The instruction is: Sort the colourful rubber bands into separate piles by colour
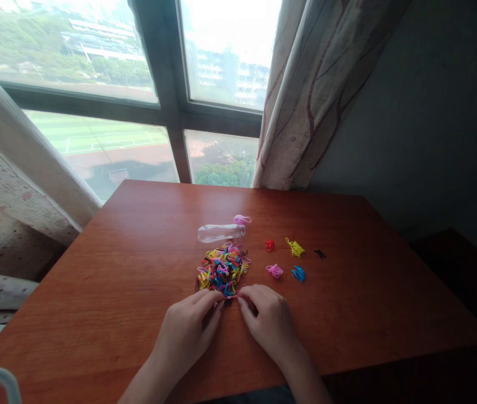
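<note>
A mixed heap of small coloured rubber bands (222, 269) lies on the wooden table, just beyond my hands. My left hand (192, 322) and my right hand (266, 317) face each other at its near edge. Thumb and forefinger of each are pinched on a pink rubber band (232, 297), which spans the gap between the fingertips. Right of the heap are small sorted clusters: red bands (269, 245), yellow bands (295, 247), black bands (320, 254), pink bands (274, 271) and blue bands (298, 273).
Behind the heap a clear plastic bottle (219, 233) lies on its side, with a pink looped cap (242, 219) by its mouth. The wooden table (108, 280) reaches a window (171, 112) between curtains (301, 101). A pale curved bar (0, 376) shows at bottom left.
</note>
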The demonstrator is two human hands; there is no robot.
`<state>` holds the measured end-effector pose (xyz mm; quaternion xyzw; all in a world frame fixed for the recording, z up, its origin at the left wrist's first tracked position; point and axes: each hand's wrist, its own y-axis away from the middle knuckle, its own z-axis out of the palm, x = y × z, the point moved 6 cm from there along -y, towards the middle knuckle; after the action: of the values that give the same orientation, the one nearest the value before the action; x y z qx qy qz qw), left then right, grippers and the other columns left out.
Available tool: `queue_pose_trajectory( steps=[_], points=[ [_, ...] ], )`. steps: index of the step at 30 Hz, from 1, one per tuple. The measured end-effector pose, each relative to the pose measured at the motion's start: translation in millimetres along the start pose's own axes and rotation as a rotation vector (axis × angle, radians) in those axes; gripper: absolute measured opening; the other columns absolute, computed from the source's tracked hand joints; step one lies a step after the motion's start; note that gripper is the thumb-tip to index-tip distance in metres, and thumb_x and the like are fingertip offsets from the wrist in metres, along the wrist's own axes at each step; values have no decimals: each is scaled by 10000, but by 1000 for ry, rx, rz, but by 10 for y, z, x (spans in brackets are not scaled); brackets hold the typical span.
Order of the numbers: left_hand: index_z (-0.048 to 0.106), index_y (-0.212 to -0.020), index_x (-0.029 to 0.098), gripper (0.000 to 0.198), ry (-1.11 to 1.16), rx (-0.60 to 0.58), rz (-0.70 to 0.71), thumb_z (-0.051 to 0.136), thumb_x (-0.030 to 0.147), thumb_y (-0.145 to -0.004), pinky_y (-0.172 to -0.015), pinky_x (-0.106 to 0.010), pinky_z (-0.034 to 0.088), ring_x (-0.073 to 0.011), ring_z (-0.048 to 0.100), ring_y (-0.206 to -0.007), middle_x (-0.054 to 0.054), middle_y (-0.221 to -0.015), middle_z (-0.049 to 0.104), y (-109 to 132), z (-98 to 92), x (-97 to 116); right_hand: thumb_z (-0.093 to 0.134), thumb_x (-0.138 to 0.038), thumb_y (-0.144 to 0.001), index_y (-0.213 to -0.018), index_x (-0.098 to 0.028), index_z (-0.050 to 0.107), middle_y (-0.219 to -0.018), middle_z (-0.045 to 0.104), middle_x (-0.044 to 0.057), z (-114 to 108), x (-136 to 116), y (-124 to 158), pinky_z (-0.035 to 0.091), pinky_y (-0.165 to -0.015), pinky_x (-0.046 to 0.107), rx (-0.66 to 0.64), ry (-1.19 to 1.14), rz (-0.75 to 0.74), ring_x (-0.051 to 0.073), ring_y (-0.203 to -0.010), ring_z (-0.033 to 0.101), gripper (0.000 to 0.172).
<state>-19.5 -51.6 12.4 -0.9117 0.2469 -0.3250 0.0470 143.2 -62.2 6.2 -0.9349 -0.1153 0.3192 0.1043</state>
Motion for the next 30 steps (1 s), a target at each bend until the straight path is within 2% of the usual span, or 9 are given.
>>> queue_pose_trajectory(
  steps=[14,22,27,30],
  points=[
    [666,-969,243,179,-32,-20,2,488,244,-951,-655,-244,516,-171,705,-742,-20,-885,735,-9,19,0,546,-170,-906,-798,-219,630,-714,643,1,6,3,2,368,-645,259,-14,-7,14,158,-670,581,145],
    [656,-1064,254,178,-15,16,33,534,265,-935,-626,-223,517,-158,716,-722,-19,-908,753,-4,3,9,587,-170,-888,-802,-219,638,-713,651,-11,-26,-26,5,394,-648,238,-36,-58,-20,144,-668,599,111],
    [662,-1039,257,180,-35,9,43,512,241,-940,-624,-230,515,-165,719,-733,-12,-909,753,-8,15,7,556,-175,-897,-801,-215,640,-706,642,-2,-20,-13,14,399,-642,241,-6,-112,16,148,-656,587,134],
    [659,-1042,258,187,-32,5,38,500,231,-946,-641,-232,517,-166,721,-753,-11,-927,752,-8,18,0,534,-199,-909,-809,-206,638,-695,634,0,-82,43,21,402,-588,225,51,-211,84,137,-616,573,144]
  ],
)
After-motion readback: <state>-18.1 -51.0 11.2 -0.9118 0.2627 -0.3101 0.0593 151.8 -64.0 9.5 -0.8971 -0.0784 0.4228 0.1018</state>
